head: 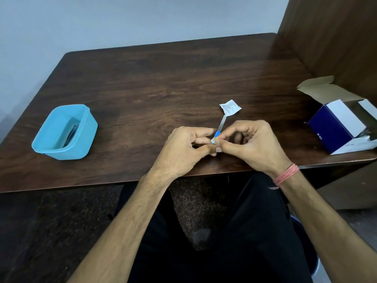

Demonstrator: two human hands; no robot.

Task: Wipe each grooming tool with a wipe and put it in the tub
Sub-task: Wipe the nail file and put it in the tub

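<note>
at the near table edge, both hands meet on a nail file.
left hand and right hand pinch its blue handle and a scrap of wipe, mostly hidden by fingers; the blade tip meets a white packet; dark tools in the blue tub are hard to make out.

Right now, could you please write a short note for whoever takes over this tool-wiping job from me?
Left hand: pinching the blue handle of the nail file.
Right hand: pinching a small wipe against that handle.
The file's metal blade points away, toward the torn wipe sachet on the table.
Blue tub: far left, with dark items already inside; I cannot tell which.
Open wipe box: right edge.
Done: it seems some tools are in the tub.
Left: finish wiping the file and put it in the tub.
</note>
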